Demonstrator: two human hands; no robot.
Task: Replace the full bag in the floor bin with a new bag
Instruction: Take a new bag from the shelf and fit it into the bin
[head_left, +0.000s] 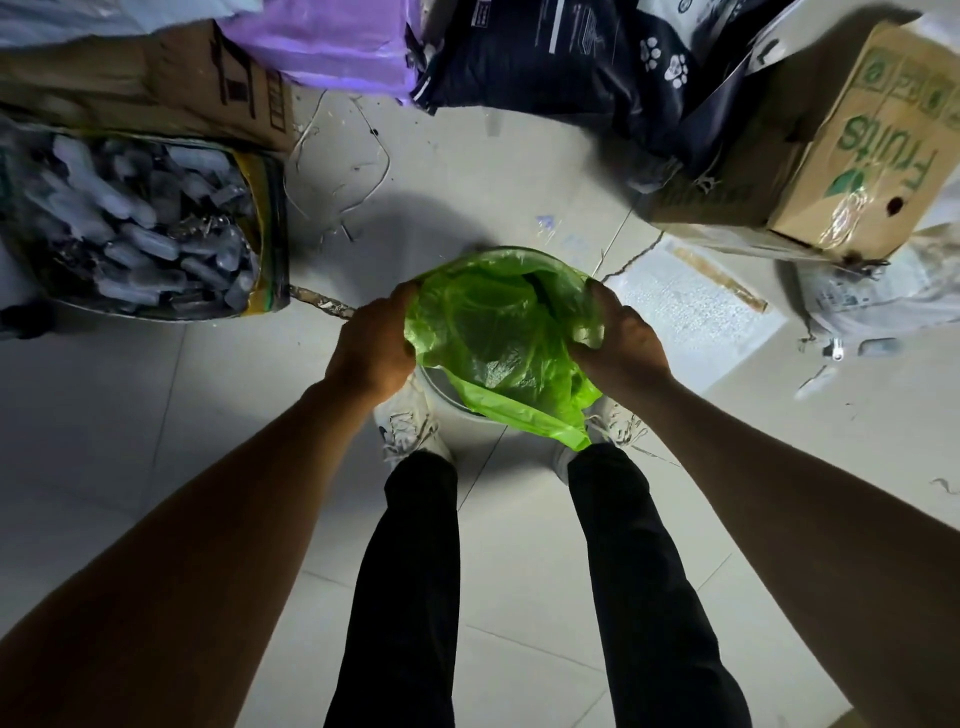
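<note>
In the head view, a green plastic bag (498, 332) is held over the mouth of the white floor bin (470, 410), which stands between the person's shoes on the tiled floor (130, 415). Its edges are pinched by the left hand (371, 340) and the right hand (621, 340), fingers closed on the film at opposite sides. The bag is apparently held this way so that it can be spread over the rim; one corner hangs over the near edge.

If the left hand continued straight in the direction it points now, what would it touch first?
The left hand points away from the person, gripping the green bag at the bin's side. Straight on, it would probably meet bare floor, then the dark paw-print sack; depth is unclear.
</note>
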